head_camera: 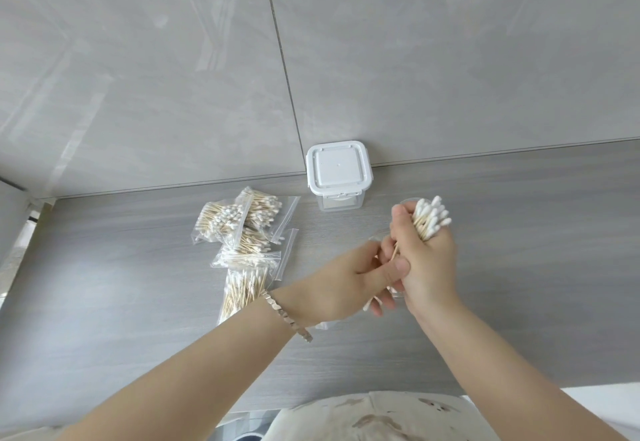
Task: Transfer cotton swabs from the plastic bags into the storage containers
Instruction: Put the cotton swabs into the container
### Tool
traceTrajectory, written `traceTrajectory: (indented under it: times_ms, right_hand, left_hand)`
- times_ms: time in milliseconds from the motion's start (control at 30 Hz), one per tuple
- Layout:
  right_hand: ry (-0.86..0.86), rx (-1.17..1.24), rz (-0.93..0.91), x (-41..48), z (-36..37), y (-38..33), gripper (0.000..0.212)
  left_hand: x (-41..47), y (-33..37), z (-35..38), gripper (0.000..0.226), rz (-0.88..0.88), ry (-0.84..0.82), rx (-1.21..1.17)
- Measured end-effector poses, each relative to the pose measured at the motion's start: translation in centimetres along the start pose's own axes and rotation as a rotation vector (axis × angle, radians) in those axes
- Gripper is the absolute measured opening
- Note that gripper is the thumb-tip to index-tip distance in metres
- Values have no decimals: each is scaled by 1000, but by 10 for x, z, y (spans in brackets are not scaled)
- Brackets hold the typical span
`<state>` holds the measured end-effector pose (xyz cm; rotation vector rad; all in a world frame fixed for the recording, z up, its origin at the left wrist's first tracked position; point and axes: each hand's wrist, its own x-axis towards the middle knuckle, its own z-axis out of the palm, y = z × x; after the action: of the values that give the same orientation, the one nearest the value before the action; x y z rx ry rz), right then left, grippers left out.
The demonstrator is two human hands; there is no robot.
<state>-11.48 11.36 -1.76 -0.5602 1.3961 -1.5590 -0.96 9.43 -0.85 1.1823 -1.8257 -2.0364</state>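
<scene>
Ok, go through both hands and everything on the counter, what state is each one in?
Square container: lid on, upright by the wall.
Swab bags: filled, lying piled on the counter, untouched.
Swab bundle: out of a bag, white tips up.
Right hand: grips the swab bundle.
Left hand: fingers curled round the bundle's lower ends.

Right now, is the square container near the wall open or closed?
Closed: the white lid sits flat on the square container, covering its top.
</scene>
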Motion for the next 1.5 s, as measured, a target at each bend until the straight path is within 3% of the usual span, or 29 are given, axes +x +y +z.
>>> traceTrajectory:
  times_ms: [67, 333, 500, 633, 700, 800, 933, 1033, 1167, 1267, 1333, 1433, 1500]
  right_hand:
    - [-9, 5, -8, 0, -3, -1, 14]
    - [176, 298, 114, 7, -4, -3, 43]
    - [205, 449, 65, 34, -27, -21, 26]
    - [-53, 49, 143, 34, -42, -31, 29]
    - [-207, -142, 225, 22, -38, -26, 34]
    - [-212, -249, 331, 7, -23, -13, 43]
    - [-103, -314, 329, -2, 0, 5, 37]
    - [35, -239, 300, 2, 5, 8, 30]
    - [132, -161, 284, 7, 5, 7, 33]
    - [161, -68, 240, 9, 6, -2, 40]
    - [144, -112, 138, 7, 7, -10, 47]
    - [36, -140, -56, -4, 13, -18, 45]
    - [-56, -116, -125, -12, 16, -17, 29]
  left_hand:
    - [2, -1, 1, 16, -37, 10, 73]
    - [-1, -6, 3, 31, -92, 31, 281]
    - [-14, -4, -4, 34, -85, 33, 234]
    - [-14, -5, -12, 29, -118, 224, -146]
    - [-11, -5, -12, 28, -122, 273, -220]
    - [-5, -4, -4, 29, -130, 304, -41]
    - [-1, -7, 10, 21, 50, 360, 393]
    - [1, -8, 13, 14, 107, 402, 380]
    - [2, -4, 17, 34, -15, 355, -156]
    - [4, -5, 13, 26, -127, 445, -628]
    - [8, -7, 6, 36, -201, 409, -952]
    - [9, -7, 3, 50, -224, 317, -1219]
    - [9, -5, 5, 53, -199, 223, -1311]
